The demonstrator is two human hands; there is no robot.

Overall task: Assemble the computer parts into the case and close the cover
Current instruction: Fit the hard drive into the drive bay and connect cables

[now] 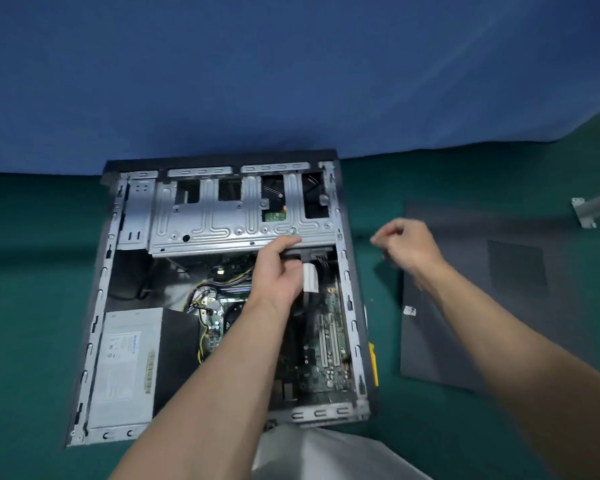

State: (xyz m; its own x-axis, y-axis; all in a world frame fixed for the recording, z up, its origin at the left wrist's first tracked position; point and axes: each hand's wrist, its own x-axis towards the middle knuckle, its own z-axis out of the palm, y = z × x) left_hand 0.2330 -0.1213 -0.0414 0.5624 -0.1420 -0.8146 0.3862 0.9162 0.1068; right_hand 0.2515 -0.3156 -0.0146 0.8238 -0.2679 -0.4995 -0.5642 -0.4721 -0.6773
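Open computer case (pixel 347 271), laid on its side on a green surface (pixel 32 271); whether this is a table or the floor cannot be told. The step judged in hand is the seating of a black connector (pixel 314 252) at the near edge of the drive cage (pixel 222 216). The left hand (pixel 278 268) is reached into the case, its fingers curled about the connector, from which a white-labelled cable (pixel 310 277) runs down over the motherboard (pixel 329 341). The right hand (pixel 406 247) is held above the surface between the case and the detached side cover (pixel 482 306); its fingers are curled, but motion blur prevents it being told whether anything is pinched. For a sound fit, the plug should be squared to its socket and pressed straight in by its body, never by the wires, with the cage steadied by the free hand. The socket itself is hidden beneath the cage lip and the left fingers; much of the board is covered by the left forearm. The power supply (pixel 125 365) is seen seated in the near left corner.
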